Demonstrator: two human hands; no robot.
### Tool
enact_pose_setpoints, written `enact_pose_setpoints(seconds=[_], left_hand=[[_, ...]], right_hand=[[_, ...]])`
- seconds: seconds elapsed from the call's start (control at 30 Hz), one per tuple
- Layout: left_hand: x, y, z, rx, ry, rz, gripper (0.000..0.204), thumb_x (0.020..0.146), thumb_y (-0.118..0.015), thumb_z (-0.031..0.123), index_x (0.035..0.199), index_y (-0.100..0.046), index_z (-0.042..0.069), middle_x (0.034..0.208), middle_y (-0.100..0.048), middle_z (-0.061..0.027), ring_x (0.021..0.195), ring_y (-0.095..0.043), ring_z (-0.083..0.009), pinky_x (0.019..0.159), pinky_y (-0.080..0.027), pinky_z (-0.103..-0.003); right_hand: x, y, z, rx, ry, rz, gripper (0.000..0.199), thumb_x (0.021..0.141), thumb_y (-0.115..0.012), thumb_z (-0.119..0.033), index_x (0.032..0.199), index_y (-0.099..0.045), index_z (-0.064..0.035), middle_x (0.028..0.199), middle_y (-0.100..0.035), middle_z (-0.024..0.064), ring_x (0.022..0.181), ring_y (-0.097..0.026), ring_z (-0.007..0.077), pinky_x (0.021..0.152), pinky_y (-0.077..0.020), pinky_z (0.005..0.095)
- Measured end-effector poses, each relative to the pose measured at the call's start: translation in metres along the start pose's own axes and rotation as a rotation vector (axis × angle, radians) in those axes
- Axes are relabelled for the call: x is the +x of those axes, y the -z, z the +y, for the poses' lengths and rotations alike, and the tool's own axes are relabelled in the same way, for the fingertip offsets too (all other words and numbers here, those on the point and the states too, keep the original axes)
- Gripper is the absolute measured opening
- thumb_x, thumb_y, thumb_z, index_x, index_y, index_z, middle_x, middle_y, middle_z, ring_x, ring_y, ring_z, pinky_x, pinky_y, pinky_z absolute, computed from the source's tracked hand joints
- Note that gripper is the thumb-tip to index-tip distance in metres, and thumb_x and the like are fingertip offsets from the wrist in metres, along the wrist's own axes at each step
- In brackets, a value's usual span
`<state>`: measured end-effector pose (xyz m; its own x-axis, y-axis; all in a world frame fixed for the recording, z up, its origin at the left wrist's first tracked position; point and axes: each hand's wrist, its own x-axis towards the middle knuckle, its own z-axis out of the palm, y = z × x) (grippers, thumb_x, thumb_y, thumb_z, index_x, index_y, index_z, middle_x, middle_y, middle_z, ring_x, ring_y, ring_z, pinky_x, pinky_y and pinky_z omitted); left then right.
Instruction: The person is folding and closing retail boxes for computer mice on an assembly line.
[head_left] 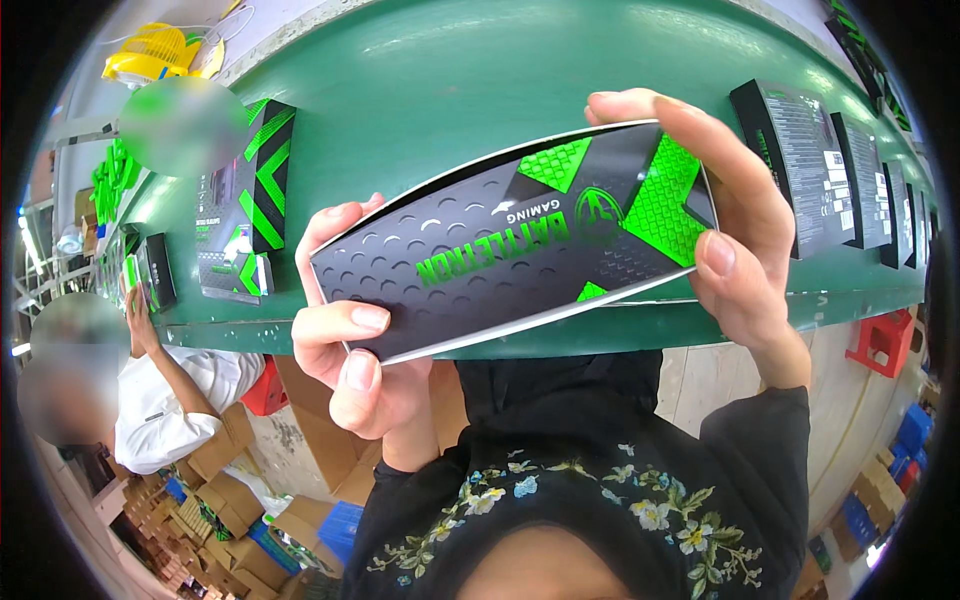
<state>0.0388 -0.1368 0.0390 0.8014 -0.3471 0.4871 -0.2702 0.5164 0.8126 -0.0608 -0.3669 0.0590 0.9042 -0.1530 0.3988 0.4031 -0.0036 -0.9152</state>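
A black cardboard box (500, 250) with green patterned patches is held up above the front of the table. Its long, narrow printed face is turned toward me, with the lettering upside down. The box slants, its right end higher than its left. My left hand (355, 345) grips the left end, fingers behind and thumb at the lower corner. Around the right end closes my right hand (745, 220), thumb on the lower edge and fingers over the top corner. Along the upper edge runs a dark gap; whatever lies inside is hidden.
Several similar boxes (800, 165) stand in a row on the green table (440, 60) at right. More green-and-black boxes (265, 180) stand at left. A co-worker in a white sleeve (165, 410) handles a small box there. Red stools (880, 342) and cartons (235, 500) are below.
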Motion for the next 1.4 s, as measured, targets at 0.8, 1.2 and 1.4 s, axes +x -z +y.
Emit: enact_pose_setpoints(seconds=[0.8, 1.2, 1.4], left_hand=[[0.057, 0.28, 0.006, 1.442, 0.357, 0.151, 0.057, 0.09, -0.066, 0.038, 0.13, -0.052, -0.001, 0.121, -0.061, -0.0221, 0.11, -0.06, -0.0332, 0.093, -0.046, -0.038], [0.013, 0.148, 0.034, 1.031, 0.554, 0.021, 0.028, 0.084, -0.071, 0.006, 0.111, -0.064, 0.0, 0.093, -0.064, -0.0022, 0.078, -0.057, -0.0082, 0.073, -0.045, -0.024], [0.001, 0.148, 0.041, 0.842, 0.685, -0.088, 0.012, 0.078, -0.074, 0.0, 0.088, -0.066, -0.001, 0.081, -0.064, -0.0006, 0.074, -0.054, -0.0082, 0.075, -0.044, -0.024]], right_hand=[[0.09, 0.008, 0.027, -0.882, 0.119, -0.246, 0.033, 0.09, -0.062, -0.022, 0.114, -0.06, -0.0005, 0.112, -0.062, 0.0168, 0.107, -0.059, 0.0326, 0.096, -0.0444, 0.0393], [0.107, -0.054, 0.088, -0.531, -0.154, -0.387, 0.018, 0.079, -0.06, -0.004, 0.095, -0.062, 0.0052, 0.083, -0.067, 0.0209, 0.077, -0.066, 0.0342, 0.071, -0.0519, 0.0399], [0.081, -0.049, 0.066, -0.4, -0.41, -0.477, 0.008, 0.079, -0.063, 0.002, 0.085, -0.059, 0.006, 0.07, -0.063, 0.0124, 0.066, -0.063, 0.0177, 0.064, -0.0506, 0.0313]])
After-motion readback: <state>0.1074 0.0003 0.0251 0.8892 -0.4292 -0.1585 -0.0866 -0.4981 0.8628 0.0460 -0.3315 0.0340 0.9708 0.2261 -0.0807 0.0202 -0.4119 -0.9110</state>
